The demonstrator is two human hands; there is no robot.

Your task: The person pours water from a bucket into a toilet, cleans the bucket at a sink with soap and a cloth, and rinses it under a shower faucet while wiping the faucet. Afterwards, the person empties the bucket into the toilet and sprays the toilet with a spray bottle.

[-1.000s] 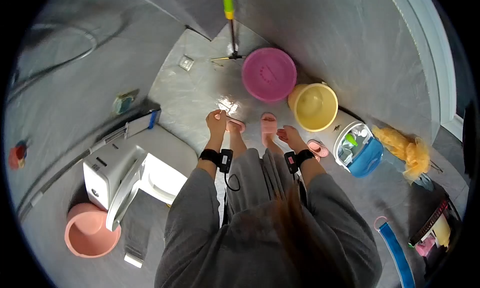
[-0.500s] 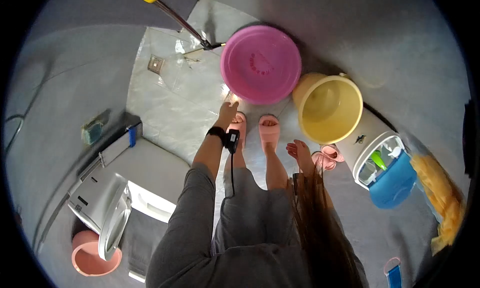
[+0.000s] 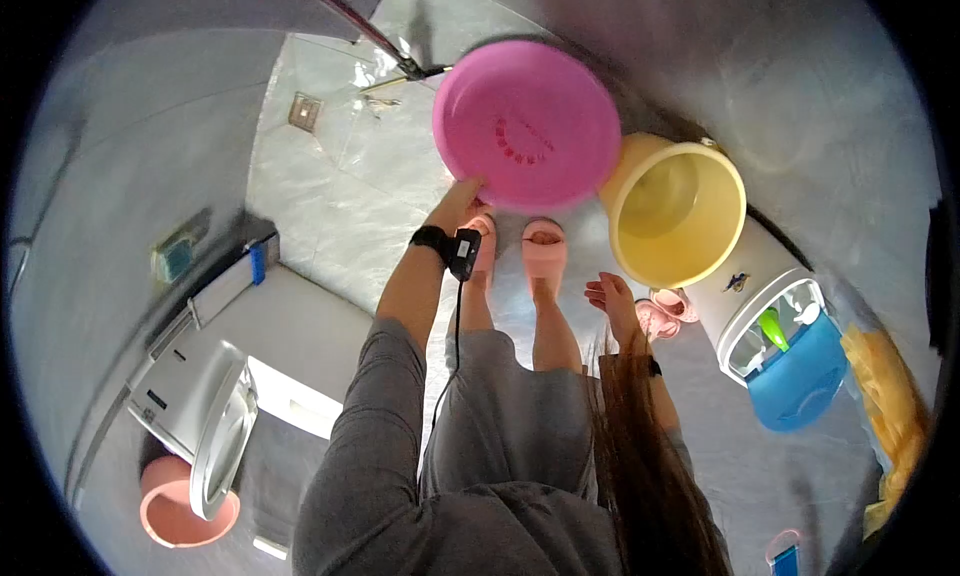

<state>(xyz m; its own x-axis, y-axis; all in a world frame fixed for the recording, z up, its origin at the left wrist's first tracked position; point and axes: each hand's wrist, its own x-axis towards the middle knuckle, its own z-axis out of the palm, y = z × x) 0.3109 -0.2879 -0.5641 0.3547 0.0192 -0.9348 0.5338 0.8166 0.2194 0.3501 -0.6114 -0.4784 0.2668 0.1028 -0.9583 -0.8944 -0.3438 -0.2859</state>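
My left hand (image 3: 460, 204), with a black wrist strap and a small device on it, grips the near-left rim of a large pink basin (image 3: 530, 101). The basin is tilted, and red printing shows on its bottom. My right hand (image 3: 611, 298) hangs free with its fingers apart, near the yellow bucket (image 3: 665, 262) and a pair of small pink clogs (image 3: 662, 321). Open toward me, the bucket stands right of the basin, close to it. Pink slippers (image 3: 544, 251) are on my feet, just below the basin.
A long-handled floor tool (image 3: 385, 41) leans behind the basin on the left, beyond a floor drain (image 3: 304, 112). At left is a white toilet (image 3: 215, 416) with a pink pail (image 3: 180, 526) beside it. A white bin with a blue flap (image 3: 795, 386) stands at right.
My left hand has reached the pink basin's rim and taken hold. The basin's near edge has tipped up and it looks larger. My right hand remains free.
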